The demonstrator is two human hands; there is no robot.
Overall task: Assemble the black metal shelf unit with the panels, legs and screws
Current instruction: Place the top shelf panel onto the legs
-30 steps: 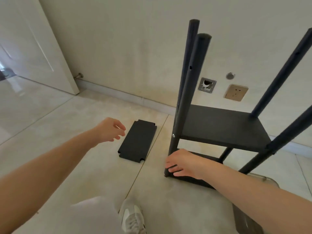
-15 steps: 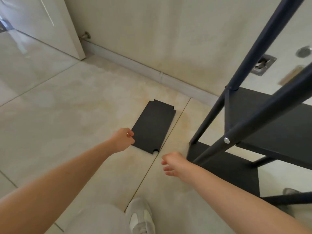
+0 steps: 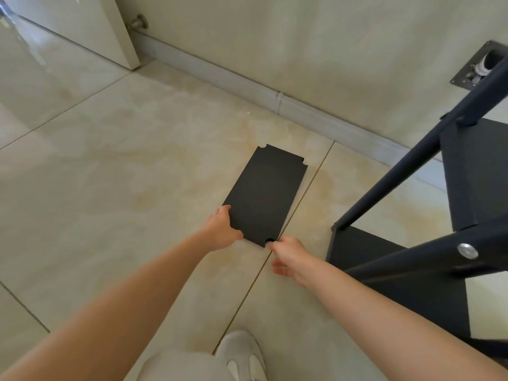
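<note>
Both hands have left the frame (image 3: 428,166) and reached the loose panel (image 3: 265,196), flat on the floor beside it. Left hand (image 3: 221,232) grips the near-left corner; right hand (image 3: 288,257) fingers loose, thumb at the notch. Panel looks thin, stiff, light. Best lifted by its long edges.
</note>
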